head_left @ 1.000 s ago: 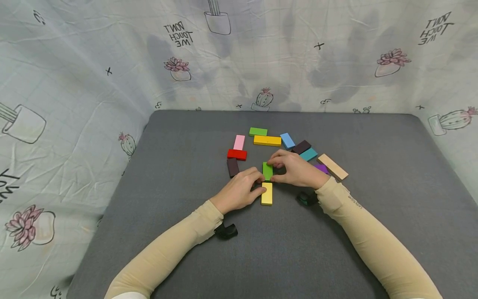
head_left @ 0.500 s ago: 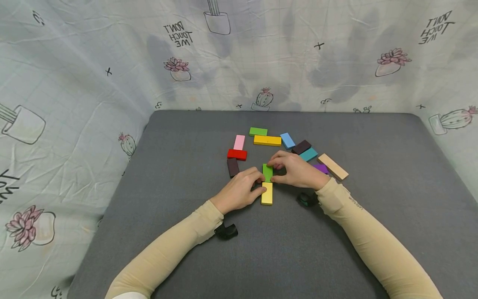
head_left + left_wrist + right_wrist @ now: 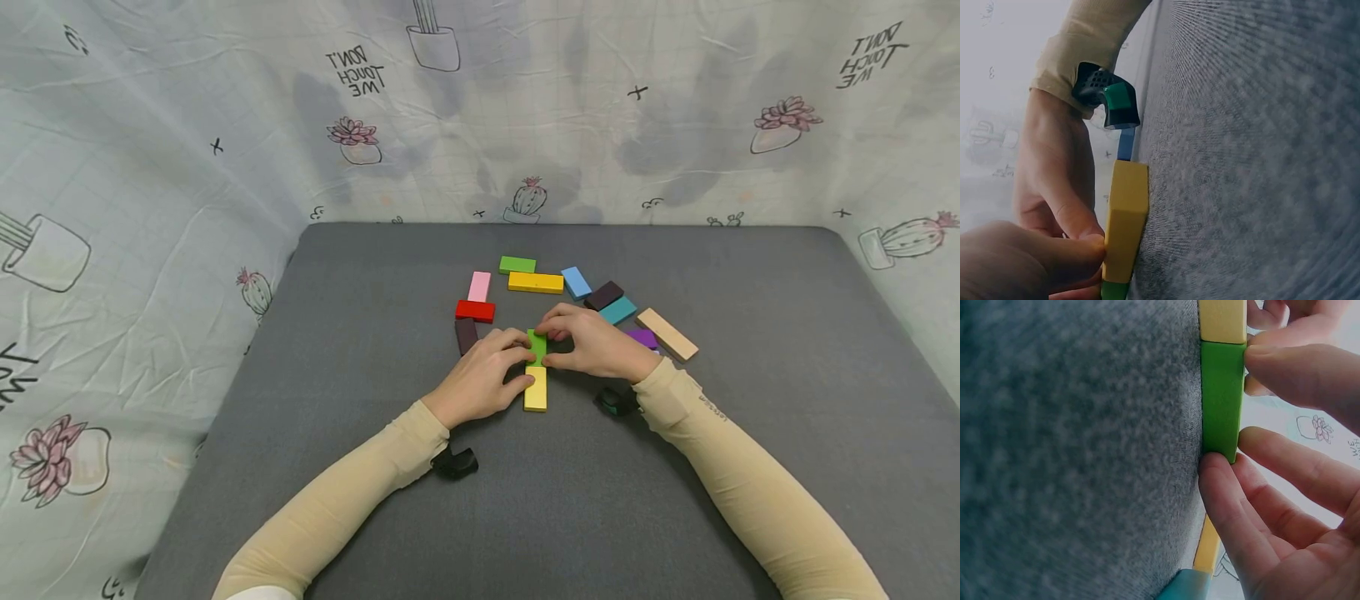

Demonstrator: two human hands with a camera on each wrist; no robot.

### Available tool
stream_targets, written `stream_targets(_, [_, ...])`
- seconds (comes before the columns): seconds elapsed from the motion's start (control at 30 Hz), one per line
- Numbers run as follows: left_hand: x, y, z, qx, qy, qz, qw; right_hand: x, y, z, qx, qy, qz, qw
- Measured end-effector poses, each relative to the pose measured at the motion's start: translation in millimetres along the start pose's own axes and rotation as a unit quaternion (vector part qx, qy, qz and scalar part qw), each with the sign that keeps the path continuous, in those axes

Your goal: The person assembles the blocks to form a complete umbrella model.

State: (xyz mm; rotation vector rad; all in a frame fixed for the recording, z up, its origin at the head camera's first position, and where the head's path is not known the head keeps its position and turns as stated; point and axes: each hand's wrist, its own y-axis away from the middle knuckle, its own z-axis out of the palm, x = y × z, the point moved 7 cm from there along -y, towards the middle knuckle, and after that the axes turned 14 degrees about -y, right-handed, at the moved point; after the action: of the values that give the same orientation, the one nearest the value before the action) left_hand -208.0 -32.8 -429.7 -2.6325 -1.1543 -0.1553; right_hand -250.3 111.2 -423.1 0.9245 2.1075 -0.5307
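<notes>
In the head view a green block (image 3: 537,348) and a pale yellow block (image 3: 536,390) lie end to end on the grey table. My right hand (image 3: 592,340) pinches the green block, with its thumb near the joint and fingertips at the far end. The right wrist view shows one fingertip against the end face of the green block (image 3: 1222,400). My left hand (image 3: 483,375) is bent around the left side of the pair. Its thumb presses the yellow block (image 3: 1125,212) while its index fingertip reaches the green one. Its other fingers are mostly hidden.
Around them lie a dark brown block (image 3: 467,337), a red block (image 3: 476,311), a pink block (image 3: 479,287), a yellow-orange block (image 3: 536,283), a blue block (image 3: 576,283), a teal block (image 3: 617,310), a purple block (image 3: 642,337) and a beige block (image 3: 667,335). A printed curtain (image 3: 480,108) hangs behind.
The green block has slid slightly toward me, closing the small gap to the yellow block, and my right hand moved with it. My left index finger has edged a little farther over the green block.
</notes>
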Motion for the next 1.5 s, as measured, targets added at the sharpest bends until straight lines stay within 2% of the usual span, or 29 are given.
stream_targets(0.2, [1.6, -0.5, -2.3, 0.0, -0.017, 0.011, 0.9998, 0, 0.7, -3, 0.012, -0.013, -0.003, 0.9998])
stream_targets(0.4, [0.8, -0.4, -1.8, 0.003, -0.018, 0.011, 0.9998, 1, 3.2, -17, 0.052, -0.015, 0.012, 0.9985])
stream_targets(0.53, [0.4, 0.0, -1.4, 0.007, -0.017, 0.012, 0.9998, 0, 6.1, -36, 0.091, 0.008, 0.025, 0.9955])
stream_targets(0.7, [0.3, 0.8, -2.0, 0.008, -0.015, 0.01, 0.9998, -1, 6.7, -70, 0.152, 0.026, 0.041, 0.9872])
stream_targets(0.8, [0.6, 1.1, -1.7, 0.007, -0.014, 0.01, 0.9998, -2, 3.5, -87, 0.167, 0.04, 0.054, 0.9836])
stream_targets(0.9, [1.0, 0.9, -1.2, 0.005, -0.012, 0.012, 0.9998, -2, -5.1, -98, 0.157, 0.053, 0.063, 0.9842])
stream_targets(1.0, [1.8, 0.8, -0.7, 0.004, -0.008, 0.012, 0.9999, -3, -18.7, -101, 0.128, 0.066, 0.061, 0.9877])
stream_targets(1.23, [4.2, 0.1, -0.6, 0.0, -0.01, 0.011, 0.9999, -4, -65.6, -99, 0.05, 0.131, 0.032, 0.9896])
stream_targets(1.33, [5.3, 0.1, -1.4, 0.0, -0.016, 0.012, 0.9998, -2, -86.4, -94, 0.012, 0.165, 0.019, 0.986])
stream_targets(1.5, [5.8, 2.7, -2.7, -0.002, -0.024, 0.009, 0.9997, 6, -114.5, -76, -0.059, 0.238, -0.017, 0.9692])
